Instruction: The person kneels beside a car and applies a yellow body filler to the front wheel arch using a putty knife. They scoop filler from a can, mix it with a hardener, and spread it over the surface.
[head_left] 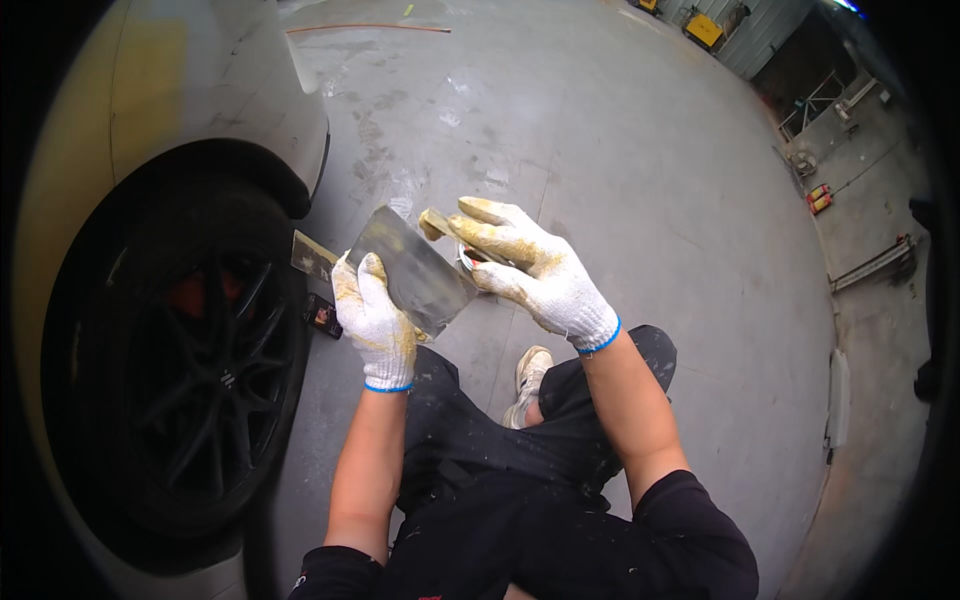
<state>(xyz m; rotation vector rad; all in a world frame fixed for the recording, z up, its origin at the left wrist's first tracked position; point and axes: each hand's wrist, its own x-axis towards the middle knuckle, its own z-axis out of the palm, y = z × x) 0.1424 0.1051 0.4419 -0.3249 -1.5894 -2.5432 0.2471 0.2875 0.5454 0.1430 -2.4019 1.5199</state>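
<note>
My left hand [372, 322], in a white knit glove stained yellow, grips a flat grey putty board [412, 268] with its thumb on the near face. A second flat piece [314, 256], smeared yellowish, sticks out beyond that hand's fingers; whether they hold it too is hard to tell. My right hand [540, 268], gloved the same way, pinches a thin putty spreader [450, 229] just right of the board. Yellowish putty [432, 224] clings to the spreader's end. Partly hidden under the right fingers is a small round white-and-red thing [466, 258].
On the left stands a light car [225, 70] with a yellowish patch and a black wheel [215, 380]. A small dark box [321, 316] lies beside the tyre. Farther off are an orange rod [370, 27] on the floor, yellow equipment [704, 29] and red items [819, 198] along the wall.
</note>
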